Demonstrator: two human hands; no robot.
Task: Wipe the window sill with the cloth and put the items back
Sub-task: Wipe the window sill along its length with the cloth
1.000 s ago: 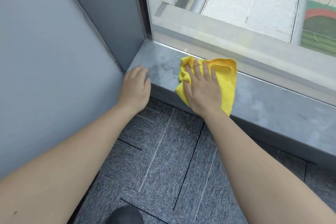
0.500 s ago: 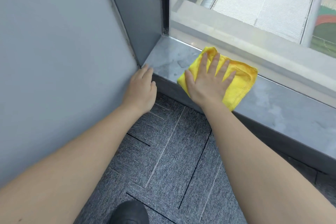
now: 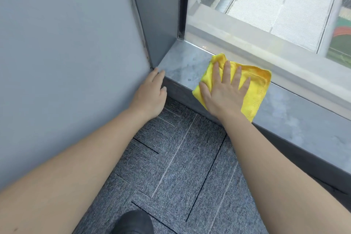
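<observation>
A folded yellow cloth [image 3: 256, 83] lies on the grey stone window sill [image 3: 182, 64], a little right of the sill's left end. My right hand [image 3: 224, 89] presses flat on the cloth with its fingers spread, covering the cloth's left half. My left hand [image 3: 150, 95] holds nothing. It rests at the sill's front left corner, fingertips touching the spot where the sill meets the wall. The bare sill surface looks streaky and damp. No other items show on the sill.
A grey wall [image 3: 66, 53] closes off the left side, and a dark frame post [image 3: 157, 15] stands in the corner. The window glass [image 3: 266, 5] rises right behind the sill. Grey carpet tiles [image 3: 180, 157] cover the floor, with a dark shoe [image 3: 133, 222] at the bottom.
My right hand has slid the cloth to the right, away from the corner. My left hand has come off the sill top to its front left corner.
</observation>
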